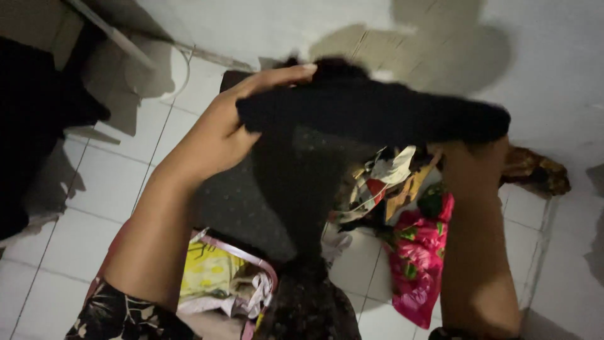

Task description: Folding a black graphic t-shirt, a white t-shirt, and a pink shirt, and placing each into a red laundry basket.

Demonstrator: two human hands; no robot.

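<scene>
A black garment (371, 113) is stretched between both raised hands, with sheer dark fabric (296, 182) hanging down from it. My left hand (233, 126) grips its left end, fingers curled over the top edge. My right hand is hidden behind the garment's right end; only the right forearm (478, 239) shows below it. Both arms reach up from the bottom of the view.
A heap of mixed clothes (390, 182) lies on the white tiled floor, with a pink floral piece (418, 252) at its near side. A pink-rimmed basket (233, 283) with yellow cloth sits below. Dark cloth hangs at the left (31, 119). The wall behind shows peeled patches (434, 44).
</scene>
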